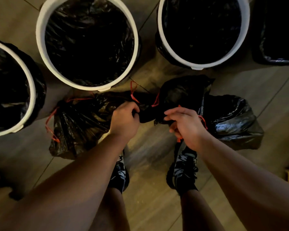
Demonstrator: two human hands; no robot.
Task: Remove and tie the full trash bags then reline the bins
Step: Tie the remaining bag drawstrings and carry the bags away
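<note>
Shoes [183,167] stand on the floor [148,164]. Just beyond them, the left hand [124,120] grips a bunched bag neck [147,115], fingers curled round it. The right hand [185,124] pinches the same plastic, a red drawstring [203,120] by its wrist. The left bag [77,124] and right bag [230,119] lie on the floor either side. Beyond stand black-lined bins [40,30].

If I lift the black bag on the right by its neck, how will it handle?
Probably floppy: the right bag is thin creased film slumped on the floor. Likely slippery, given its gloss, so the red drawstring seems the safer hold. It bulges, so perhaps some weight.
</note>
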